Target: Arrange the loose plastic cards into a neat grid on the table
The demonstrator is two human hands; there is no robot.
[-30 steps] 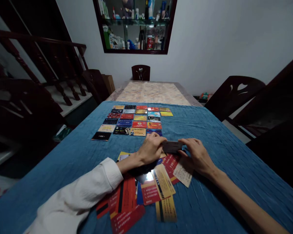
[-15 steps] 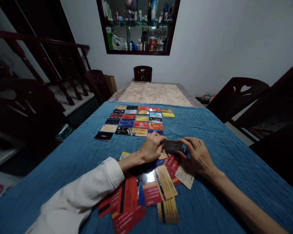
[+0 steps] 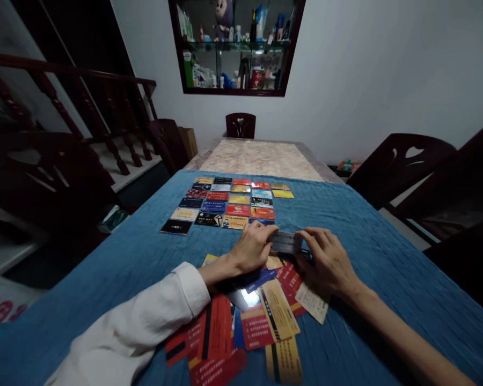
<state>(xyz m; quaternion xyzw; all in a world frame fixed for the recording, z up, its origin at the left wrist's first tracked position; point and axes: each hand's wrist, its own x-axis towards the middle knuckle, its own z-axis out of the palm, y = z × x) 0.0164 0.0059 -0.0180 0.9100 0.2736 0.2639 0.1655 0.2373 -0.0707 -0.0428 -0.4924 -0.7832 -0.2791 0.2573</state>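
A silver-grey card (image 3: 286,242) is pinched between my two hands above a loose pile. My left hand (image 3: 250,247) closes on its left end, and my right hand (image 3: 326,258) grips its right end with thumb and fingers. Under and in front of my hands lie overlapping cards: a gold card (image 3: 278,308) with a dark stripe, a red card (image 3: 215,327), a cream card (image 3: 312,301) and several more. Farther off, several cards lie face up in rows, among them a black card (image 3: 176,227) at the near left and a yellow card (image 3: 282,194) at the far right.
A blue cloth (image 3: 116,279) covers the near part of the table, with the patterned tabletop (image 3: 261,156) bare beyond it. Dark wooden chairs stand around, one chair (image 3: 400,163) at the right. Behind is a wall cabinet (image 3: 233,92); a stair railing (image 3: 80,72) runs along the left.
The card between my hands has tilted, its face turning from dark to light grey. Both hands keep hold of it. The whole view has shifted slightly, moving the scene right and down.
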